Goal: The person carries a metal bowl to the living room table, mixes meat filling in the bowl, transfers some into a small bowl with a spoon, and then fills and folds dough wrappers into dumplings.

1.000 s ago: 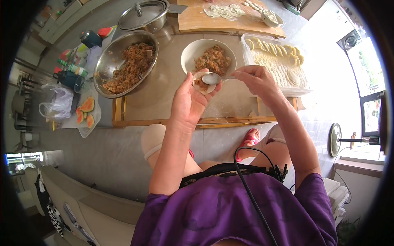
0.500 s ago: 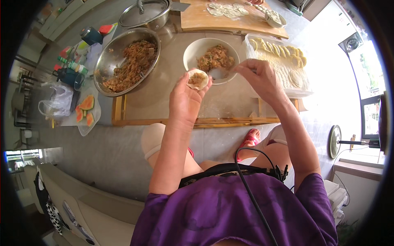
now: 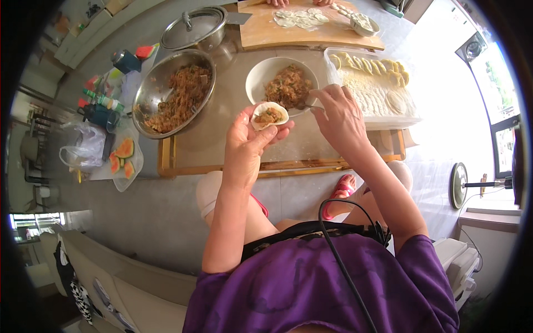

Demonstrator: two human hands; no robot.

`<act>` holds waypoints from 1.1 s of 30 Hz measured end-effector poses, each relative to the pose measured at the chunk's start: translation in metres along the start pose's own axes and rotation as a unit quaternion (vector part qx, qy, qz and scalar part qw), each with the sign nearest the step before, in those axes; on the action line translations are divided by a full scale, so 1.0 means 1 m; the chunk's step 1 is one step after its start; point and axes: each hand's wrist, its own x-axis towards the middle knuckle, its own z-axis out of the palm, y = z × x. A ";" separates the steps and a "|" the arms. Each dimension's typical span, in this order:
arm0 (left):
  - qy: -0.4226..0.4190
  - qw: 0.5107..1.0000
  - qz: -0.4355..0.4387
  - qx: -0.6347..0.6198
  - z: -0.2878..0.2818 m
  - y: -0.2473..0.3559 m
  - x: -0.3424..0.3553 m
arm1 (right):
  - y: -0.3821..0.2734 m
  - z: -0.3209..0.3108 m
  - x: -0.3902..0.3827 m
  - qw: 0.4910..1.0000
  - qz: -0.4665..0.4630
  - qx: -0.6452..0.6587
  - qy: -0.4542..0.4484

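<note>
My left hand is closed round the edge of a round dumpling wrapper, cupping it in front of the white bowl. A mound of reddish-brown filling lies on the unfolded wrapper. At the bowl's right rim, the fingers of my right hand are bent round the handle end of a metal spoon; its head is down by the filling. The white bowl holds more of the same minced filling.
A large steel basin of filling stands left, with a lidded pot behind. Rows of dumplings fill a plastic tray at right. Another person's hands are by wrappers on a wooden board. Watermelon slices lie left.
My left hand has turned a little and its thumb now lies against the wrapper's near edge. My right hand has come lower at the bowl's rim. The view has shifted slightly.
</note>
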 end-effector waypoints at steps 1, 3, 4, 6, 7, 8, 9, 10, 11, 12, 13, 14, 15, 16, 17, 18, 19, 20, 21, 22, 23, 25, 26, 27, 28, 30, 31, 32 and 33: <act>-0.003 1.000 0.001 0.002 0.003 0.001 -0.003 | -0.005 -0.010 -0.002 1.000 0.001 -0.001 0.003; -0.023 1.000 0.004 0.017 0.009 0.002 -0.009 | -0.013 -0.026 -0.009 0.965 0.049 0.236 -0.108; -0.030 0.999 0.003 0.019 0.011 0.002 -0.012 | -0.015 -0.029 -0.013 0.965 0.052 0.234 -0.102; -0.078 0.996 0.010 0.038 0.013 0.001 -0.018 | -0.017 -0.031 -0.021 0.827 0.146 0.498 -0.218; -0.085 0.996 0.009 0.041 0.018 0.002 -0.022 | -0.018 -0.033 -0.026 0.832 0.139 0.496 -0.205; -0.085 0.995 0.009 0.049 0.023 0.002 -0.026 | -0.020 -0.037 -0.030 0.833 0.141 0.496 -0.199; -0.083 0.995 0.009 0.058 0.026 0.004 -0.031 | -0.024 -0.039 -0.034 0.812 0.153 0.533 -0.181; -0.087 0.994 0.009 0.063 0.029 0.005 -0.035 | -0.030 -0.044 -0.036 0.789 0.165 0.568 -0.164; -0.089 0.994 0.007 0.058 0.033 0.006 -0.040 | -0.034 -0.057 -0.038 0.824 0.170 0.515 -0.165; -0.091 0.994 0.006 0.054 0.038 0.008 -0.045 | -0.036 -0.060 -0.042 0.824 0.170 0.517 -0.160; -0.095 0.994 0.005 0.058 0.043 0.009 -0.049 | -0.037 -0.062 -0.046 0.824 0.172 0.522 -0.136; -0.084 0.995 0.007 0.057 0.048 0.011 -0.054 | -0.039 -0.064 -0.049 0.824 0.174 0.527 -0.112; -0.073 0.996 0.010 0.055 0.052 0.012 -0.058 | -0.039 -0.067 -0.053 0.824 0.173 0.528 -0.108; -0.076 0.995 0.011 0.058 0.055 0.012 -0.061 | -0.040 -0.070 -0.056 0.811 0.180 0.549 -0.094; -0.076 0.996 0.017 0.051 0.057 0.011 -0.064 | -0.041 -0.074 -0.059 0.796 0.187 0.569 -0.081; -0.075 0.996 0.023 0.044 0.060 0.011 -0.067 | -0.042 -0.077 -0.061 0.797 0.187 0.570 -0.077; -0.078 0.996 0.023 0.046 0.061 0.010 -0.070 | -0.042 -0.081 -0.064 0.805 0.188 0.558 -0.070; -0.072 0.996 0.024 0.043 0.062 0.010 -0.072 | -0.043 -0.084 -0.066 0.814 0.189 0.545 -0.063; -0.066 0.997 0.025 0.040 0.064 0.010 -0.074 | -0.044 -0.087 -0.067 0.814 0.189 0.546 -0.059; -0.069 0.996 0.026 0.042 0.065 0.011 -0.076 | -0.045 -0.090 -0.069 0.807 0.187 0.557 -0.055; -0.073 0.996 0.031 0.037 0.066 0.012 -0.078 | -0.046 -0.092 -0.070 0.800 0.186 0.568 -0.051; -0.079 0.996 0.037 0.033 0.069 0.013 -0.082 | -0.050 -0.099 -0.073 0.797 0.185 0.573 -0.039; -0.077 0.996 0.040 0.017 0.070 0.014 -0.084 | -0.051 -0.102 -0.074 0.795 0.184 0.578 -0.030; -0.075 0.996 0.043 0.001 0.071 0.015 -0.084 | -0.050 -0.103 -0.075 0.795 0.183 0.578 -0.027; -0.077 0.996 0.044 0.003 0.071 0.015 -0.085 | -0.049 -0.104 -0.076 0.807 0.178 0.563 -0.023; -0.077 0.996 0.044 -0.004 0.071 0.016 -0.088 | -0.048 -0.106 -0.078 0.818 0.173 0.549 -0.017; -0.078 0.996 0.044 -0.002 0.072 0.016 -0.088 | -0.049 -0.109 -0.077 0.822 0.175 0.542 -0.020; -0.077 0.996 0.044 -0.003 0.074 0.016 -0.089 | -0.050 -0.110 -0.077 0.826 0.177 0.534 -0.024; -0.076 0.996 0.044 -0.004 0.075 0.017 -0.090 | -0.050 -0.110 -0.078 0.826 0.177 0.535 -0.023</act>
